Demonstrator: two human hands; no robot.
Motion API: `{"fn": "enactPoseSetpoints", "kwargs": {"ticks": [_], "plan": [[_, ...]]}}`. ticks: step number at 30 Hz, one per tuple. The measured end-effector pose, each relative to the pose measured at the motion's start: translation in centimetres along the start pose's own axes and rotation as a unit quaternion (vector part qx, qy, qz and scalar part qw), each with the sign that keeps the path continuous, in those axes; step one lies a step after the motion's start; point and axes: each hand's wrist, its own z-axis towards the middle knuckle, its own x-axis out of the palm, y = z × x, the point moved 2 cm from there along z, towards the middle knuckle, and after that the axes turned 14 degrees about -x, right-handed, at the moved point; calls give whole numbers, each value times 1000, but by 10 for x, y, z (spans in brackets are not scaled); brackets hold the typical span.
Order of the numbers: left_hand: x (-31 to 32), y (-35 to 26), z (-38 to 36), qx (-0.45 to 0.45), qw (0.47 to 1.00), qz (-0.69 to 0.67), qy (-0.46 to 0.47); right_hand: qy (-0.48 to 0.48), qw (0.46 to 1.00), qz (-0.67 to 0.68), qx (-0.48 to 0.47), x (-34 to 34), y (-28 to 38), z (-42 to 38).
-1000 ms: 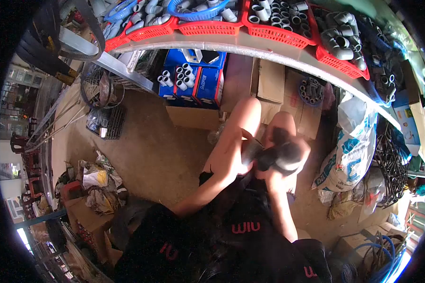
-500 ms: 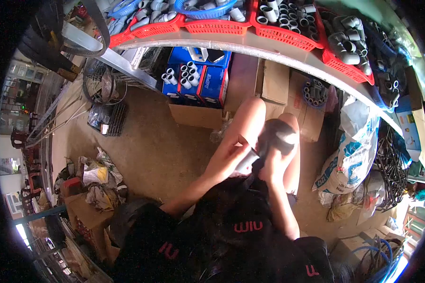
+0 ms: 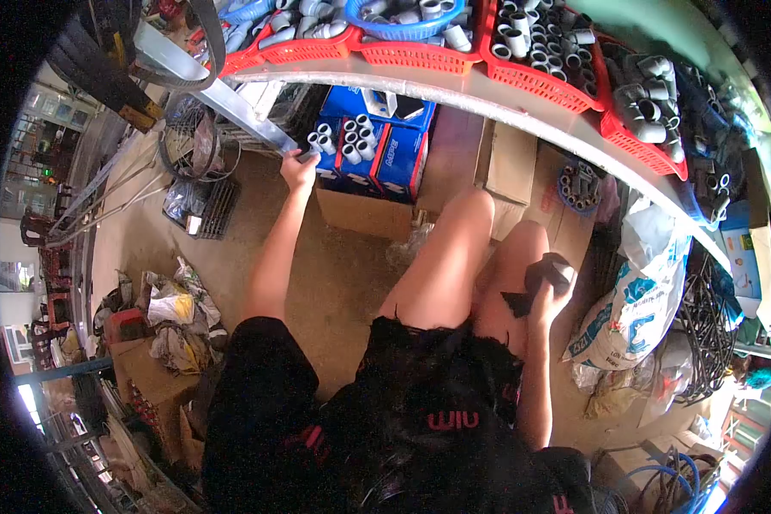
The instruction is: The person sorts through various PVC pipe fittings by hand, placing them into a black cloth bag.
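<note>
My left hand (image 3: 299, 171) reaches out to the left edge of the blue boxes (image 3: 396, 154). Its fingers are closed round a grey pipe fitting (image 3: 307, 157), mostly hidden by them. Right beside it, short pipe fittings (image 3: 321, 139) stand in a small group on the box top, and a second group (image 3: 358, 140) stands to their right. Over my right thigh, my right hand (image 3: 554, 300) is closed on a dark grey cloth (image 3: 543, 272), which bunches above the fingers.
Red baskets (image 3: 415, 56) full of grey fittings line the shelf above, with a blue basket (image 3: 403, 19) on top. A metal post (image 3: 248, 116) slants down beside my left hand. Cardboard boxes (image 3: 505, 163) lie beneath the shelf. A white sack (image 3: 638, 287) stands at right.
My left hand has moved from my lap out to the blue boxes with the fitting. My right hand has shifted right and slightly down with the cloth. The view has shifted slightly.
</note>
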Motion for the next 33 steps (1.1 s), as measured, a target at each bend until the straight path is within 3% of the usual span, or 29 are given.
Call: {"fn": "enactPoseSetpoints", "kwargs": {"ticks": [3, 7, 9, 12, 15, 16, 19, 22, 25, 33], "plan": [[5, -22, -3, -32, 998, 23, 40, -11, 999, 41, -5, 3, -4, 4], [24, -8, -4, 80, 996, 8, -31, -25, 999, 35, 25, 1, -6, 2], [39, 20, 1, 27, 996, -82, 21, -21, 999, 18, 34, 0, -6, 4], [40, 15, -11, -20, 991, -131, -8, -18, 999, 27, 42, -1, -13, 3], [38, -5, -18, 135, 983, -46, -119, -16, 999, 16, 48, 3, -8, 5], [20, -43, -29, 105, 991, -70, -38, -12, 999, 19, 49, 4, -9, 5], [34, -22, -16, 123, 986, 43, -107, 3, 999, 14, 39, 5, -9, 6], [44, -7, -1, 52, 996, -52, 48, 15, 1000, -3, 23, 3, -12, 7], [61, 5, 11, 52, 985, -142, 85, 4, 999, 3, 37, 5, -18, 7], [66, -8, 16, 42, 997, -57, 29, -12, 996, 6, 86, 13, -18, 6]]}}
